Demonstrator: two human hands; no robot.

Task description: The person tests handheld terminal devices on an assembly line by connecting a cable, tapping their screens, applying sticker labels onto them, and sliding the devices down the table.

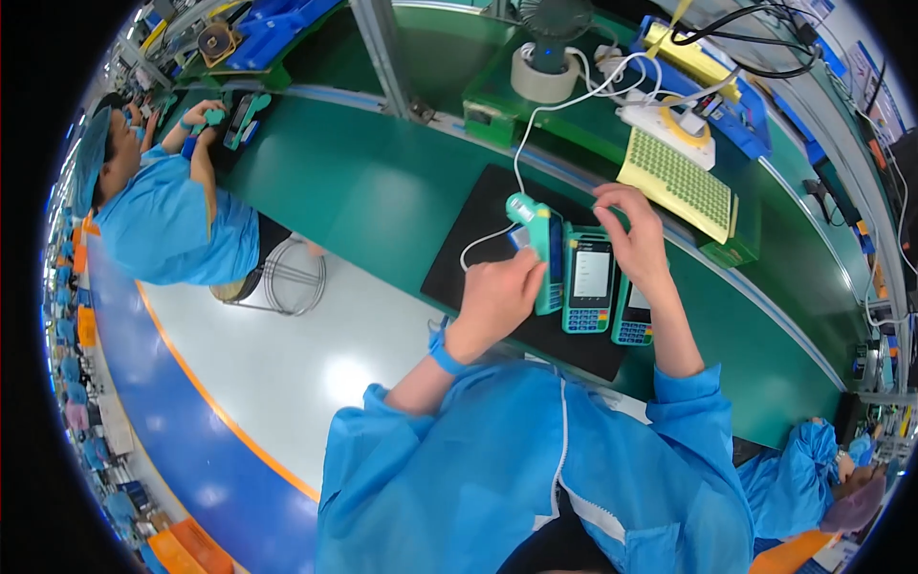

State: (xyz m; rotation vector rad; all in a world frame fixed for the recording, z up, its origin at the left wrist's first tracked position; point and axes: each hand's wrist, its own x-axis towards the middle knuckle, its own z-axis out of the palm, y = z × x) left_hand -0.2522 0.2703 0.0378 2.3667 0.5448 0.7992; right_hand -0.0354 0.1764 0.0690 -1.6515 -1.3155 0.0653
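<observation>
Three green handheld payment terminals are grouped on a black mat (pixel 461 251) in front of me. The leftmost terminal (pixel 543 244) is turned on its side, with a white cable near its top end. My left hand (pixel 497 298) is closed against that terminal's left side, thumb and fingertips together; what they hold, if anything, is hidden. A small blue-and-white piece (pixel 518 236) shows just above these fingers. The middle terminal (pixel 590 282) lies face up with its screen lit. My right hand (pixel 633 234), fingers apart and bent, hovers by its upper right corner, partly covering the right terminal (pixel 633 320).
Beyond the mat, a green shelf holds a small fan (pixel 550 48), a white power strip (pixel 669 134) with cables and a yellow perforated tray (pixel 677 187). A co-worker (pixel 182 210) works at the left along the green bench (pixel 354 182); another person (pixel 803 478) is at lower right.
</observation>
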